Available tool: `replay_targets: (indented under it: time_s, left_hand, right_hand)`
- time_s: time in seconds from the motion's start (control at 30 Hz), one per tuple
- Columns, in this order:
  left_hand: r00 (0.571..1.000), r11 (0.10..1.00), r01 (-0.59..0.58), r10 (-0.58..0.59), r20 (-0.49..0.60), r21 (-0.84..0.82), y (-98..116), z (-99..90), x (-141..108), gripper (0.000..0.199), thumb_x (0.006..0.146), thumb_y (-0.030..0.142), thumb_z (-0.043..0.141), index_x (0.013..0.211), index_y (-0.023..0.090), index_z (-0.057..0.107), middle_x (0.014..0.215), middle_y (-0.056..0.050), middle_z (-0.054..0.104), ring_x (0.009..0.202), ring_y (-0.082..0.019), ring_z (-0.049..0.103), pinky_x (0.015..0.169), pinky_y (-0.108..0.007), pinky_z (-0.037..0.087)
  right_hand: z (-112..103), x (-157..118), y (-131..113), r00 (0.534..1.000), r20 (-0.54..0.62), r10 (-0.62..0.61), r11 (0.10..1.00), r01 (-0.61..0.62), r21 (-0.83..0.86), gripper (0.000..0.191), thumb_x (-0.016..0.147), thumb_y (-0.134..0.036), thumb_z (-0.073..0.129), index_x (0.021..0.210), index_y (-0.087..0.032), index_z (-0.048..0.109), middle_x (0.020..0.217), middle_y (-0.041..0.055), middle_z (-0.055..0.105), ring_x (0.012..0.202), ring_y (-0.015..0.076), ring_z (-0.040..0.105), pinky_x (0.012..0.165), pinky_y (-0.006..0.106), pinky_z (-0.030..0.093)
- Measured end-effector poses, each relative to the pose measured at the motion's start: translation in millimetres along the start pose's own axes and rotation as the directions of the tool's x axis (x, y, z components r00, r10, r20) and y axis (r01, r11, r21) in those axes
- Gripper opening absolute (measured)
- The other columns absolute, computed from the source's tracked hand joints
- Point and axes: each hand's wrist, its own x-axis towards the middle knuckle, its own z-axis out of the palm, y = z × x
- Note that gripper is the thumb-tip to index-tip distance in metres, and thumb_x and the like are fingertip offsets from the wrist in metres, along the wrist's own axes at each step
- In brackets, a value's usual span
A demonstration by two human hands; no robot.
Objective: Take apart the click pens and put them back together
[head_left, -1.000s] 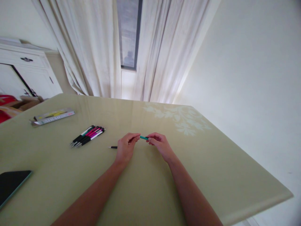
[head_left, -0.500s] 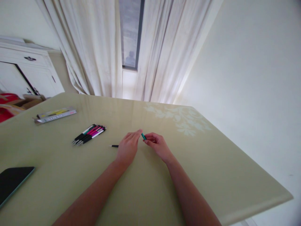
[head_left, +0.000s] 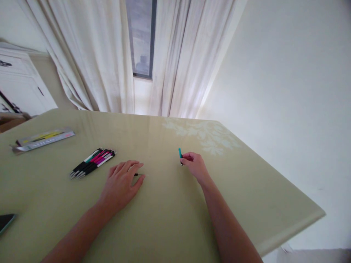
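Note:
My right hand (head_left: 195, 167) is raised a little over the table and pinches a short teal pen barrel (head_left: 180, 152), which points upward. A dark end of it shows below the fingertips. To the left, my left hand (head_left: 122, 184) is low over the tabletop with its fingers apart. Between its thumb and forefinger lies a thin black pen part (head_left: 138, 174), partly hidden by the hand. I cannot tell whether the fingers touch it. Left of that hand rests a bundle of several pens (head_left: 93, 162) with black grips and white, teal, pink and purple barrels.
An opened clear-and-white pen box (head_left: 45, 140) with yellow on it lies at the table's far left. The corner of a dark flat device (head_left: 7, 221) shows at the left edge. Curtains (head_left: 95, 62) and a white wall (head_left: 279, 91) stand beyond the pale green table (head_left: 170, 219).
My hands have moved apart: the right has carried the teal barrel rightward and turned it more upright, while the left has shifted left over the black part. The view has swung slightly right.

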Motion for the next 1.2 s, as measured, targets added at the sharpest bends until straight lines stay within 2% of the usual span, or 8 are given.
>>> replay_targets:
  time_s: [0.17, 0.27, 0.43, 0.53, 0.6, 0.73, 1.07, 1.2]
  left_hand:
    - [0.992, 0.993, 0.052, -0.039, 0.116, -0.108, 2, 5.8, 4, 0.019, 0.094, 0.028, 0.051, 0.1, 0.022, 0.069, 0.107, -0.007, 0.067, 0.102, -0.028, 0.06, 0.093, -0.046, 0.045]
    - [0.993, 0.983, 0.044, -0.024, 0.113, -0.179, 2, 10.7, 5, 0.022, 0.098, 0.028, 0.047, 0.095, 0.021, 0.067, 0.102, -0.007, 0.067, 0.098, -0.026, 0.059, 0.093, -0.044, 0.045]
    - [0.995, 0.965, 0.014, 0.013, 0.101, -0.263, 5, 12.4, 7, 0.025, 0.101, 0.029, 0.044, 0.1, 0.022, 0.068, 0.101, -0.006, 0.068, 0.098, -0.025, 0.06, 0.093, -0.043, 0.046]
    - [0.992, 0.937, 0.014, 0.031, 0.123, -0.348, 10, 8.4, 7, 0.027, 0.102, 0.029, 0.043, 0.102, 0.024, 0.069, 0.102, -0.005, 0.068, 0.097, -0.023, 0.064, 0.09, -0.039, 0.049]
    - [0.991, 0.911, -0.008, 0.062, 0.119, -0.412, 13, 5.6, 7, 0.026, 0.102, 0.031, 0.044, 0.103, 0.024, 0.069, 0.101, -0.004, 0.067, 0.095, -0.022, 0.065, 0.086, -0.036, 0.05]
    - [0.995, 0.878, -0.059, 0.092, 0.046, -0.475, 15, 5.2, 6, 0.023, 0.101, 0.036, 0.049, 0.099, 0.021, 0.067, 0.097, -0.004, 0.067, 0.091, -0.02, 0.065, 0.083, -0.033, 0.051]
    - [1.0, 0.9, 0.01, -0.017, -0.012, -0.436, 8, 7.3, 8, 0.018, 0.099, 0.031, 0.052, 0.097, 0.02, 0.067, 0.096, -0.004, 0.069, 0.09, -0.02, 0.066, 0.083, -0.033, 0.052]
    - [0.998, 0.9, 0.043, -0.059, -0.025, -0.433, 9, 5.8, 8, 0.021, 0.099, 0.032, 0.051, 0.098, 0.02, 0.068, 0.098, -0.005, 0.07, 0.089, -0.02, 0.066, 0.082, -0.033, 0.053]
  right_hand:
    - [-14, -1, 4, 0.998, -0.054, 0.042, 0.946, -0.057, -0.318, 0.008, 0.078, -0.024, 0.073, 0.082, -0.02, 0.079, 0.077, 0.0064, 0.076, 0.074, 0.0205, 0.071, 0.072, 0.031, 0.051]
    - [-17, -2, 4, 0.996, -0.08, 0.032, 0.922, -0.06, -0.383, 0.007, 0.078, -0.026, 0.074, 0.08, -0.021, 0.078, 0.078, 0.0068, 0.076, 0.075, 0.0212, 0.069, 0.071, 0.031, 0.049]
    - [-3, -10, -12, 0.967, -0.159, -0.197, 0.929, 0.132, -0.347, 0.015, 0.081, -0.033, 0.074, 0.088, -0.019, 0.075, 0.082, 0.0083, 0.073, 0.07, 0.0189, 0.061, 0.072, 0.032, 0.047]
    - [23, -30, -33, 0.948, 0.099, -0.304, 0.944, 0.313, -0.102, 0.021, 0.089, -0.041, 0.068, 0.093, -0.02, 0.074, 0.08, 0.0047, 0.071, 0.065, 0.0153, 0.057, 0.064, 0.028, 0.044]
    - [41, -46, -45, 0.888, 0.291, -0.357, 0.926, 0.377, -0.017, 0.02, 0.091, -0.041, 0.069, 0.094, -0.022, 0.075, 0.079, 0.0025, 0.071, 0.067, 0.0146, 0.058, 0.063, 0.027, 0.043]
    - [57, -61, -53, 0.814, 0.407, -0.415, 0.888, 0.46, -0.014, 0.013, 0.093, -0.029, 0.067, 0.086, -0.022, 0.075, 0.08, 0.0009, 0.071, 0.071, 0.0139, 0.059, 0.068, 0.026, 0.042]
    - [26, -27, -32, 0.892, 0.268, -0.365, 0.916, 0.395, -0.067, 0.012, 0.09, -0.029, 0.07, 0.081, -0.022, 0.074, 0.079, 0.0009, 0.071, 0.071, 0.0142, 0.059, 0.07, 0.028, 0.043]
    - [19, -25, -29, 0.925, 0.166, -0.341, 0.899, 0.373, -0.23, 0.011, 0.086, -0.025, 0.068, 0.076, -0.021, 0.071, 0.076, 0.003, 0.069, 0.067, 0.0149, 0.057, 0.067, 0.029, 0.042]
